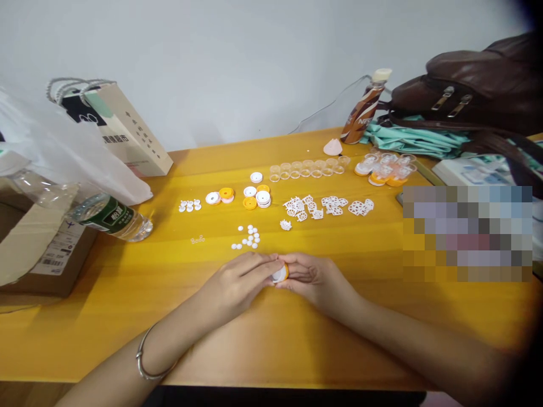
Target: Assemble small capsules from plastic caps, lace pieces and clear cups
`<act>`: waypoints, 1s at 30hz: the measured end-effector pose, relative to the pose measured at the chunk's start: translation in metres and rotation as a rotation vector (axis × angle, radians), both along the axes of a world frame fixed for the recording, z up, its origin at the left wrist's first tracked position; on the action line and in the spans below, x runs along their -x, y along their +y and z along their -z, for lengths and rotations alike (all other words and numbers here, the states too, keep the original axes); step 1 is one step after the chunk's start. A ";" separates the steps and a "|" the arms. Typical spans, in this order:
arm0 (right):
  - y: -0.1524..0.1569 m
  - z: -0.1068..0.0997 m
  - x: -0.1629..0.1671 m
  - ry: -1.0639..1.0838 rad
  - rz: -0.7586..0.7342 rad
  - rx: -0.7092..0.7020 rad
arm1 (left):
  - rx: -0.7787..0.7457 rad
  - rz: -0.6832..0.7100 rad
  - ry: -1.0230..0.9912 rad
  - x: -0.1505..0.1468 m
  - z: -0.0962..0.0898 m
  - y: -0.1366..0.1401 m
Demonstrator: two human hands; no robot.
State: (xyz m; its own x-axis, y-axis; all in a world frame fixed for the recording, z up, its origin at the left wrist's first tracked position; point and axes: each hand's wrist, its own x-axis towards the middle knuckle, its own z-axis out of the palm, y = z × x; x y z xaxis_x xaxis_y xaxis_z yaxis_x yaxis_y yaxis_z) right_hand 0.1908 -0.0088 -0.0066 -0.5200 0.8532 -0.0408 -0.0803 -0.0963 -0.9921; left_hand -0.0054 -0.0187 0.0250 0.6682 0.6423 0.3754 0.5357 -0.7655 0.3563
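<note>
Near the front middle of the table, a small round cap [279, 275], white-faced with an orange rim, is held between my two hands. The fingers of my left hand [244, 280] close on its left side and top edge. From the right, my right hand [316, 280] grips the orange rim with bent fingers. Just beyond lie several small white discs [250, 240]. Tiny clear rings [197, 240] are scattered farther left. White and orange caps [257, 198] sit in a cluster behind the discs, with white lattice pieces [299, 206] to their right.
Clear cups [307, 168] stand in a row at the back, near a pink cone-shaped piece [333, 147]. Assembled domed pieces [387, 168] and a brown drink bottle [365, 110] are at right. A water bottle [114, 217] leans from a cardboard box [59, 265] at left.
</note>
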 end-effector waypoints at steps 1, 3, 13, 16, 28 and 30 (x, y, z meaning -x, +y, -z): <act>0.000 0.001 0.000 -0.020 0.006 -0.016 | -0.001 0.000 0.004 0.000 0.001 0.000; 0.001 0.001 -0.001 -0.080 0.013 -0.062 | -0.006 0.002 0.007 0.000 0.003 -0.001; -0.001 -0.004 0.000 -0.206 0.049 -0.160 | -0.016 0.004 -0.008 -0.001 0.006 -0.001; -0.003 -0.003 0.000 -0.187 0.043 -0.142 | -0.001 0.011 -0.027 -0.002 0.006 0.000; 0.001 -0.003 0.003 -0.015 -0.085 0.042 | 0.136 -0.002 -0.041 0.000 0.002 0.002; 0.003 -0.007 0.003 -0.009 -0.089 0.091 | 0.131 -0.009 -0.063 0.001 0.002 0.003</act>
State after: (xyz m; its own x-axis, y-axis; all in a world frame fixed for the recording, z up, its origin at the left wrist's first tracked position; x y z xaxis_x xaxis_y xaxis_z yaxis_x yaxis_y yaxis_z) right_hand 0.1880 -0.0056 0.0000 -0.5929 0.7961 -0.1210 -0.0590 -0.1927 -0.9795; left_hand -0.0060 -0.0156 0.0231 0.6397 0.6947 0.3291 0.5161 -0.7054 0.4859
